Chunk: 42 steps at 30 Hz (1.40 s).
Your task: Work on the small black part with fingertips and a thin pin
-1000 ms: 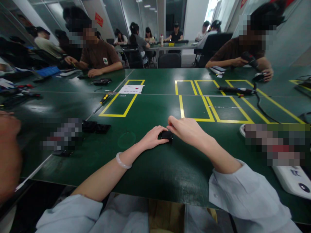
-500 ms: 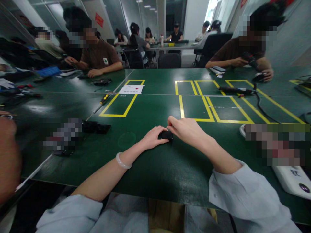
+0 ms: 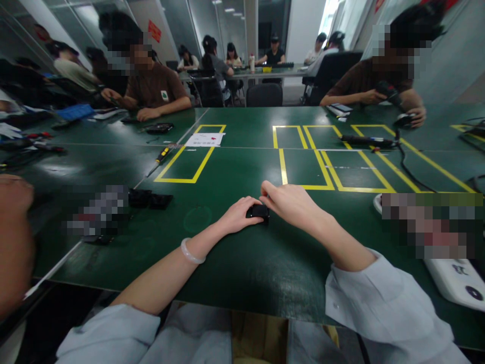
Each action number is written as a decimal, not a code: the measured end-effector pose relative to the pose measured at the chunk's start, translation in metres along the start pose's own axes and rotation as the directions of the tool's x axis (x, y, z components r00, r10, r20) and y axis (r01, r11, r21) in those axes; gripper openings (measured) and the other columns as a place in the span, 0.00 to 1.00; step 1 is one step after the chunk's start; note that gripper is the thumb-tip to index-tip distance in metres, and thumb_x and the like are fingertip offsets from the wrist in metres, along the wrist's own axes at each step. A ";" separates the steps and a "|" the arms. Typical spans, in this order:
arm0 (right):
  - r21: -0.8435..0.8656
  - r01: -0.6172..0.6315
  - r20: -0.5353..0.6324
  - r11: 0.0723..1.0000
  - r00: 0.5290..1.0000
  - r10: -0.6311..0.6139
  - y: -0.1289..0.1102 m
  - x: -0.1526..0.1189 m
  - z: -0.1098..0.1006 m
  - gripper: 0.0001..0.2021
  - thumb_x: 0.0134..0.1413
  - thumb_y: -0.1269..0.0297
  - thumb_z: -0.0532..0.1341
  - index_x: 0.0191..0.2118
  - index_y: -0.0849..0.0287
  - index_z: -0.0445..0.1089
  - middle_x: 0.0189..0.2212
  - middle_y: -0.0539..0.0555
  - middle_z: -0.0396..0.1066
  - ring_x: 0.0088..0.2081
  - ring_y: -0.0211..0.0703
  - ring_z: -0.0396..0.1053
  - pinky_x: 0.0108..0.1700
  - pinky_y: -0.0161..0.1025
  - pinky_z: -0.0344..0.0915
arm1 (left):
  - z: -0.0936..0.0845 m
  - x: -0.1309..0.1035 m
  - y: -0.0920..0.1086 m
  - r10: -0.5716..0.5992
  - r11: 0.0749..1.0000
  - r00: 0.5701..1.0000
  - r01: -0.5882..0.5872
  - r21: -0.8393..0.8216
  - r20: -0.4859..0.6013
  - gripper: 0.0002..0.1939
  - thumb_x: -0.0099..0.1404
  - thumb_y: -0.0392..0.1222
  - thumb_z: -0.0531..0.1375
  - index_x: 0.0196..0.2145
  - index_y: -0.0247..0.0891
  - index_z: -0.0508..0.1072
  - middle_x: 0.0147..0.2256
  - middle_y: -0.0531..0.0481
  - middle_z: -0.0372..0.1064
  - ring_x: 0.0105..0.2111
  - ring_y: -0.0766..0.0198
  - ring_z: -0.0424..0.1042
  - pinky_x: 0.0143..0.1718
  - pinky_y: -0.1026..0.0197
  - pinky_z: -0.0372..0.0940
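Observation:
A small, glossy black box-shaped object [image 3: 259,211] rests on the green tabletop [image 3: 242,268] in front of me. My left hand [image 3: 239,214] grips it from the left, thumb along the near side and fingers over the far side. At the object's upper right edge, my right hand [image 3: 293,203] is closed with fingers curled and pinched together. Whatever those fingertips may hold is hidden behind the hand. The object's exact kind is too small and dark to make out.
Black parts [image 3: 150,198] and a yellow-black screwdriver [image 3: 162,154] lie to the left. A white paper [image 3: 205,139] lies farther back near yellow tape outlines [image 3: 283,167]. On the right is a white device [image 3: 456,278], partly blurred. Co-workers sit opposite; another person's arm [image 3: 15,242] is at the left edge.
My hands and the black object show hardly any movement. At the left edge, the other person's hand and arm have shifted slightly.

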State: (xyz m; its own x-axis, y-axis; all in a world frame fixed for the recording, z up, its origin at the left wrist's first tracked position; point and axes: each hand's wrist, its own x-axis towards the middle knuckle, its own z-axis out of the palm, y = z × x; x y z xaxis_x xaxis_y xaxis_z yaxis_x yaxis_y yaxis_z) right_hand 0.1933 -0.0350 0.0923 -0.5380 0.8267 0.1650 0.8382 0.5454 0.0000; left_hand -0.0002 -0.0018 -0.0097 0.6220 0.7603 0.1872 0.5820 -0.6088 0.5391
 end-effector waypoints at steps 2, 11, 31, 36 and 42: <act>0.008 0.002 0.003 1.000 1.000 -0.002 0.001 0.000 0.000 0.11 0.64 0.61 0.45 0.44 0.58 0.60 0.27 0.52 0.73 0.27 0.42 0.70 0.25 0.35 0.43 | -0.001 0.000 0.001 0.002 1.000 1.000 -0.002 -0.002 0.003 0.19 0.60 0.53 0.61 0.45 0.40 0.67 0.41 0.49 0.66 0.43 0.55 0.66 0.45 0.55 0.61; 0.063 0.009 -0.023 0.998 1.000 -0.008 -0.001 -0.001 -0.001 0.10 0.63 0.60 0.47 0.44 0.58 0.59 0.29 0.52 0.73 0.28 0.41 0.69 0.26 0.35 0.45 | 0.000 0.000 0.000 -0.004 1.000 1.000 0.004 0.005 -0.007 0.18 0.60 0.52 0.61 0.44 0.40 0.67 0.40 0.50 0.66 0.42 0.56 0.66 0.44 0.56 0.62; 0.020 -0.015 0.039 1.000 0.999 0.014 -0.001 0.000 -0.001 0.12 0.64 0.59 0.45 0.44 0.57 0.60 0.28 0.53 0.73 0.27 0.41 0.69 0.26 0.36 0.44 | 0.001 -0.001 0.000 -0.016 1.000 1.000 0.016 0.002 0.004 0.19 0.60 0.53 0.60 0.45 0.40 0.67 0.42 0.48 0.66 0.44 0.54 0.66 0.46 0.54 0.61; 0.062 0.003 0.020 0.998 1.000 -0.005 0.000 -0.001 -0.003 0.10 0.62 0.64 0.46 0.45 0.58 0.59 0.28 0.52 0.73 0.27 0.40 0.69 0.26 0.35 0.44 | -0.001 0.000 0.001 -0.017 1.000 1.000 0.017 0.007 0.013 0.19 0.60 0.53 0.61 0.44 0.40 0.67 0.42 0.48 0.66 0.43 0.54 0.66 0.45 0.54 0.61; 0.066 0.012 -0.010 0.998 1.000 -0.011 0.000 -0.001 0.001 0.11 0.64 0.58 0.46 0.44 0.58 0.59 0.29 0.52 0.73 0.27 0.41 0.69 0.26 0.35 0.44 | 0.000 0.000 0.000 -0.018 1.000 1.000 0.018 0.004 0.002 0.19 0.60 0.52 0.61 0.44 0.40 0.67 0.42 0.48 0.66 0.43 0.54 0.66 0.45 0.54 0.61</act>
State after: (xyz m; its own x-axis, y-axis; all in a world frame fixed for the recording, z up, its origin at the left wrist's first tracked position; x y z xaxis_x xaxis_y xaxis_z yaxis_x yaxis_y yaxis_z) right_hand 0.1937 -0.0360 0.0912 -0.5465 0.8190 0.1747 0.8239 0.5632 -0.0629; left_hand -0.0003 -0.0019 -0.0102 0.6125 0.7706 0.1759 0.5951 -0.5961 0.5391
